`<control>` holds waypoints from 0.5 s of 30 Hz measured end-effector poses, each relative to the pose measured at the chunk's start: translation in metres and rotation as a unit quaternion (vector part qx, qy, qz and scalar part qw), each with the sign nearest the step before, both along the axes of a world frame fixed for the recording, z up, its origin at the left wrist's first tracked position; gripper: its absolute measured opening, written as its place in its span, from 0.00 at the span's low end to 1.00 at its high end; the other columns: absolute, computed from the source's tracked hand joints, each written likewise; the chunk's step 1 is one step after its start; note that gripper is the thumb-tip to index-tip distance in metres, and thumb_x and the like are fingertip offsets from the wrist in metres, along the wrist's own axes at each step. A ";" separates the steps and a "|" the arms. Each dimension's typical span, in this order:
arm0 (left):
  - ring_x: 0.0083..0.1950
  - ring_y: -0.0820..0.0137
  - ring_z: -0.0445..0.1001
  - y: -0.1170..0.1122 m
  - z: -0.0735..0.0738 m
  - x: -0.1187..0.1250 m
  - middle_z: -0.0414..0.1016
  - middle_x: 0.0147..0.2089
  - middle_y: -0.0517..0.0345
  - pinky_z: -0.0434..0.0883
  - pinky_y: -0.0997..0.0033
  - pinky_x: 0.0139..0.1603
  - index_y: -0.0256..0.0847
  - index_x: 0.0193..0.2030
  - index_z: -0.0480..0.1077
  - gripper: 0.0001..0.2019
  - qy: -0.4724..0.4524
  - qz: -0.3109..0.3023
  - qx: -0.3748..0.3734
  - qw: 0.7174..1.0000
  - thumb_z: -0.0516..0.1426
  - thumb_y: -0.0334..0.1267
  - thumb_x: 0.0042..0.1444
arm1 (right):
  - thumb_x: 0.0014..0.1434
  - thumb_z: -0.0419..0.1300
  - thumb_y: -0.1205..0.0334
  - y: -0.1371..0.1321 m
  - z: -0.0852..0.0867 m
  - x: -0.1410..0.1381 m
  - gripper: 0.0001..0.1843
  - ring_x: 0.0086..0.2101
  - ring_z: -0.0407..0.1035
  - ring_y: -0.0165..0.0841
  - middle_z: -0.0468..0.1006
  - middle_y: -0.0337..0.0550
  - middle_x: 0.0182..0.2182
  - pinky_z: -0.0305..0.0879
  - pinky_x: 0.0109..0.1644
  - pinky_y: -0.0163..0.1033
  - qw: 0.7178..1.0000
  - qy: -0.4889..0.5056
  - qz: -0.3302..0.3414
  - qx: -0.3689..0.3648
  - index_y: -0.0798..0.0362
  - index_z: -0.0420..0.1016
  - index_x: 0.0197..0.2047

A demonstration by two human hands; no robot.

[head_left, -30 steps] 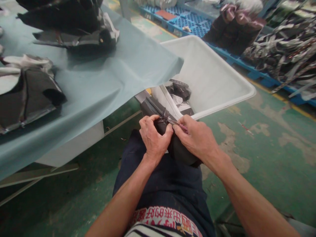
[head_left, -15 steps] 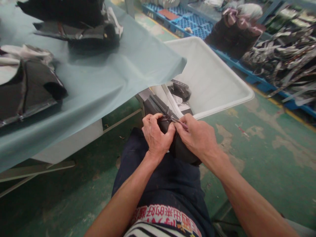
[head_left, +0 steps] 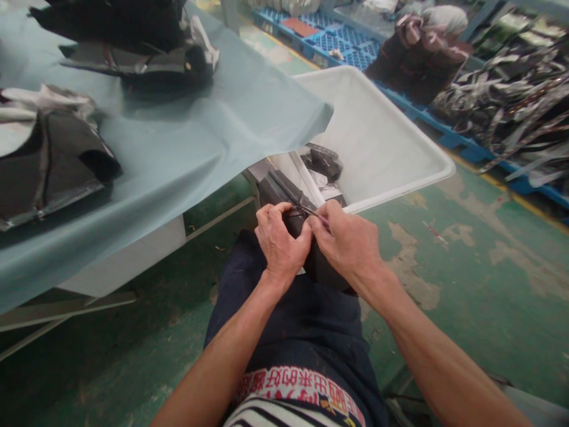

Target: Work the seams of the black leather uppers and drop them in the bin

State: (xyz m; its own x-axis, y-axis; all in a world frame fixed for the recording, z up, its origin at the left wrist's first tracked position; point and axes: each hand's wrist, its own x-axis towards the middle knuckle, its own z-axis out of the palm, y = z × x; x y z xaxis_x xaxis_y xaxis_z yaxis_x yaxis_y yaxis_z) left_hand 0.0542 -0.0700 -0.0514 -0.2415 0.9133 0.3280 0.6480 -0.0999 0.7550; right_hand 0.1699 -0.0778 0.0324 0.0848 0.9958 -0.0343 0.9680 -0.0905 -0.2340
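My left hand (head_left: 283, 240) is closed on a black leather-like piece (head_left: 280, 190), thumb and fingers pinching its edge near a narrow raised strip. The piece lies over my lap and reaches forward to the rim of a white bin (head_left: 402, 193). In my right hand (head_left: 349, 243) is a slim metal tool with a purplish handle (head_left: 320, 217), gripped between thumb and fingers. Its tip meets the black piece right beside my left thumb. Whether the tool is an awl, tweezers or small scissors I cannot make out, since the fingers cover most of it.
On my left a table with a blue-grey cover (head_left: 249, 110) bears black leather-like pieces (head_left: 66, 160). Black scraps (head_left: 323, 163) lie inside the bin. Beyond stand blue pallets (head_left: 351, 47) with dark bundles (head_left: 418, 59) and a heap of strips (head_left: 511, 101).
My right hand has shifted slightly left, bringing the tool closer to my left thumb. My left hand keeps its hold on the black piece.
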 end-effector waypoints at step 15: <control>0.62 0.53 0.74 0.001 0.002 0.002 0.74 0.55 0.49 0.74 0.52 0.59 0.46 0.55 0.69 0.21 -0.014 -0.003 -0.009 1.000 0.69 0.40 0.57 | 0.68 0.55 0.47 -0.001 -0.027 0.012 0.14 0.35 0.78 0.44 0.85 0.47 0.33 0.61 0.39 0.42 0.978 0.179 -0.019 0.102 0.47 0.73 0.39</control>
State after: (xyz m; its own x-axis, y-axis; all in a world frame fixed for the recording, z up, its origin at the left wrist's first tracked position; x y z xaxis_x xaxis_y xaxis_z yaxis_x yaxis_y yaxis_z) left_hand 0.0566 -0.0693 -0.0494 -0.2440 0.9206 0.3049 0.6260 -0.0906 0.7745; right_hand 0.1818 -0.0785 0.0058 0.1404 0.9814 0.1306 0.8175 -0.0405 -0.5745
